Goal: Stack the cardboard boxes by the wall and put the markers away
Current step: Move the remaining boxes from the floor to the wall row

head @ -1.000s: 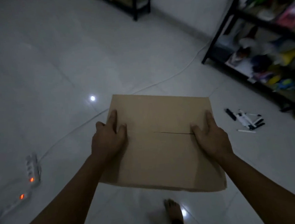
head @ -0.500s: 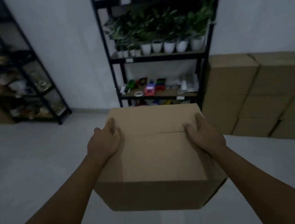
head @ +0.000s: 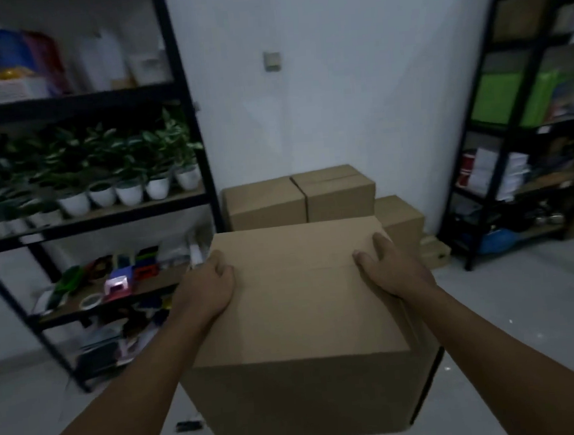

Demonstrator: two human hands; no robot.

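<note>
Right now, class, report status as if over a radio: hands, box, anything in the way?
Left hand and right hand grip carried box. Stacked boxes by wall, dead ahead. No visible obstruction between.

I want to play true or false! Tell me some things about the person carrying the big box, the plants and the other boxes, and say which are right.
1. Both hands hold the carried cardboard box. True: the left hand and right hand grip its top edges.
2. The carried box is open on top. False: its flaps are closed.
3. More boxes stand by the white wall. True.
4. The potted plants sit on the floor. False: they stand on the black shelf at the left.
5. The pots are red. False: they are white.
</note>
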